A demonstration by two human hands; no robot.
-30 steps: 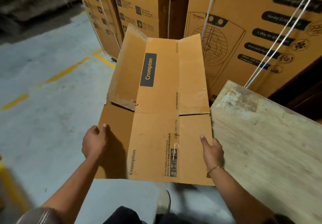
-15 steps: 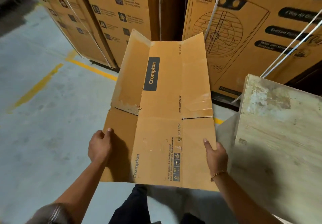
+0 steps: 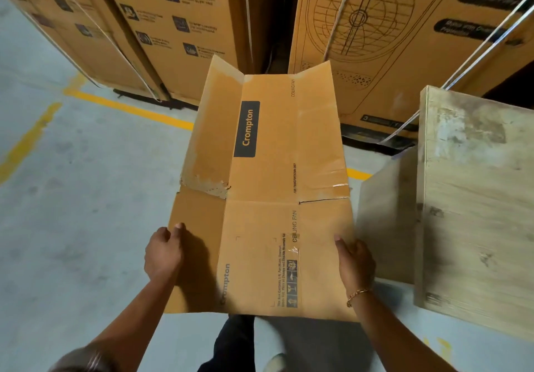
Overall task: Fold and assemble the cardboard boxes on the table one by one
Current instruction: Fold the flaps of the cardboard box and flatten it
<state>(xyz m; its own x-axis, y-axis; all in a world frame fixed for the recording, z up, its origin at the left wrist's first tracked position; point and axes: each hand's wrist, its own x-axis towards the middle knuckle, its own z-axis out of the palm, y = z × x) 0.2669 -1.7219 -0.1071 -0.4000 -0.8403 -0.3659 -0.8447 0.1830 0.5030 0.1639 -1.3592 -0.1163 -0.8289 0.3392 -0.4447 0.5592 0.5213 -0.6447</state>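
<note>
Head view: a flattened cardboard box (image 3: 260, 227) is held in the air over the grey floor (image 3: 72, 198), not lying on the counter (image 3: 476, 212), which stands just beside its right edge. The box's long axis runs straight away from the person, its far end pointing at the stacked cartons (image 3: 404, 39) ahead, with the two far side flaps tilted slightly upward.

Both hands hold the near half. The left hand (image 3: 163, 253) grips the left edge with the thumb on top. The right hand (image 3: 357, 264), with a bracelet (image 3: 357, 295) on the wrist, grips the right edge the same way. The fingers beneath the board are hidden, so they probably curl under it, but that cannot be seen.

A dark label (image 3: 246, 128) on the far half reads "Crompton", lettered along the long axis. "Crompton" appears again near the near edge. Along a fold line run "CEILING FAN", printed twice, and "FOR TRANSPORTATION ONLY". Smaller print and handling symbols sit by the near right corner, too small to read. Torn paper marks the left flap's cut, and shiny tape remains on the right flap.

The cartons behind carry a line drawing of a fan and blurred feature labels, bound with white straps (image 3: 491, 42). Yellow lines (image 3: 130, 108) cross the floor.
</note>
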